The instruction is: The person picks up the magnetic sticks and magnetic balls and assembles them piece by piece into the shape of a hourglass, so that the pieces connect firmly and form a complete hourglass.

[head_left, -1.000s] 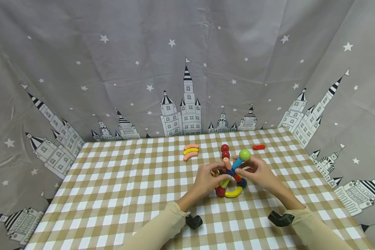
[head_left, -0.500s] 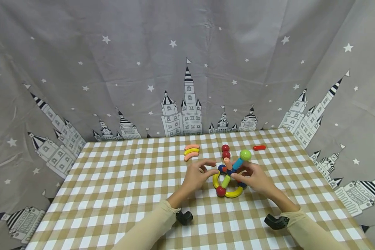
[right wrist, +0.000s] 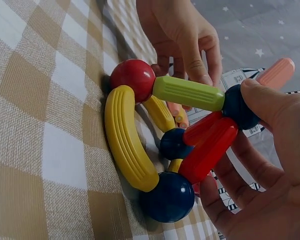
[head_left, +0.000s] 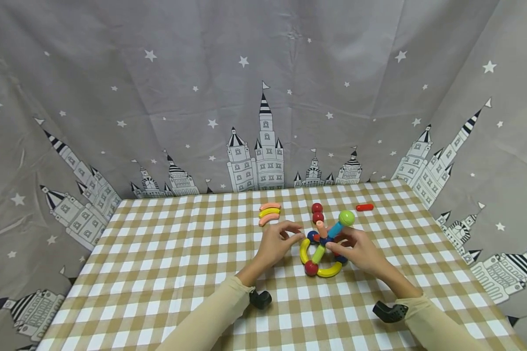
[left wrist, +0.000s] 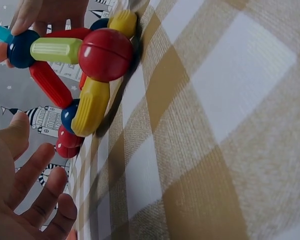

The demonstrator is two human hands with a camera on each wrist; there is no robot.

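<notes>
A magnetic stick-and-ball structure stands on the cloth, with yellow curved sticks point(head_left: 329, 269) and a red ball point(head_left: 311, 267) at its base. A light green stick point(right wrist: 189, 93) and red sticks point(right wrist: 209, 150) slope up to a dark blue ball point(left wrist: 21, 48). From that ball rise a peach stick point(head_left: 321, 228) and a light blue stick point(head_left: 335, 230) topped by a green ball point(head_left: 346, 218). My right hand point(head_left: 363, 251) pinches the dark blue ball, thumb in front and fingers behind. My left hand point(head_left: 275, 246) is just left of the structure, fingers relaxed and holding nothing.
Behind the structure lie two red balls point(head_left: 317, 217). Curved peach and yellow sticks point(head_left: 269, 214) lie together at the back, and a red stick point(head_left: 365, 207) lies at the back right. A checked cloth point(head_left: 167, 273) covers the table; a grey castle-print curtain point(head_left: 180, 97) hangs behind.
My left hand has let go of the structure and drawn back to the left. My right hand's thumb has come down onto the dark blue ball. The structure stays in place.
</notes>
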